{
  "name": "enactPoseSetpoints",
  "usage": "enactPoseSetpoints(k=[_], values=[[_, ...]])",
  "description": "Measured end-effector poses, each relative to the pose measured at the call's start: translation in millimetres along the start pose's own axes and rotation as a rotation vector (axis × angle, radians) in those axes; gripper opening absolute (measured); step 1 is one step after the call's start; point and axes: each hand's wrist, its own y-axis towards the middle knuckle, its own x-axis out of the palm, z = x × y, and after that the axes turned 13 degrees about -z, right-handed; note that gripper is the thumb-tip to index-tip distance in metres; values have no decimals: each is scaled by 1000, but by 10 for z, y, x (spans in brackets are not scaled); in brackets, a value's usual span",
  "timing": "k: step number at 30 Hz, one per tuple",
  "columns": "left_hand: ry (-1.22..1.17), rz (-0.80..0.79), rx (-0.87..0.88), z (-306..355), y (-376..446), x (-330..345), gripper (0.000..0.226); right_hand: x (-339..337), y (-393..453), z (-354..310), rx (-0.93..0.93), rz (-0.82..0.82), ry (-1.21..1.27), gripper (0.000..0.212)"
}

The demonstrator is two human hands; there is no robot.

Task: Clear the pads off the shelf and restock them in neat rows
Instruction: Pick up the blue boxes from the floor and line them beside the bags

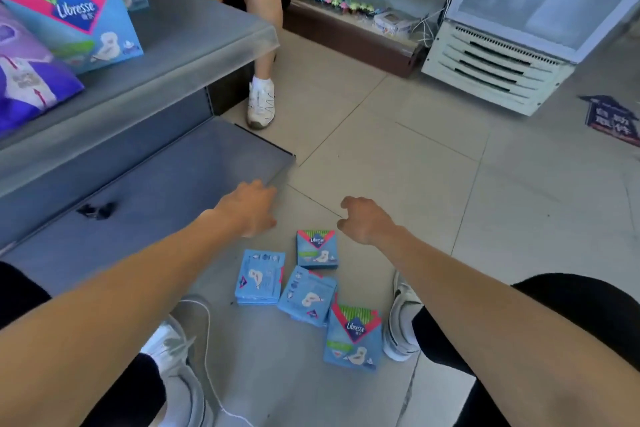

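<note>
Fingers loosely curled, holding nothing, on both hands: left hand over bottom shelf edge, right hand at its 3 o'clock above floor. Four blue pad packs scattered on floor at 6 o'clock of hands, between shoes. Larger packs on upper shelf, 10 o'clock.

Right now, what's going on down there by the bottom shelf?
A person is crouched at the grey bottom shelf, both arms stretched out. The left hand and right hand hover with loosely curled fingers, holding nothing. Four blue pad packs lie scattered on the tiled floor between the person's shoes: two face up, two back side up. Larger pad packs stand on the shelf above. Another person's leg shows beyond the shelving.
</note>
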Motion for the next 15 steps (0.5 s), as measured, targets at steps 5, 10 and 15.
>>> enactPoseSetpoints(k=[5,10,15], values=[[-40,-93,25,30,528,472,52,404,468,181,75,-84,119,41],[-99,-153,17,99,1098,909,69,679,1033,364,181,-137,282,42],[-149,-188,23,260,1642,1266,71,928,1594,490,275,-177,430,31]])
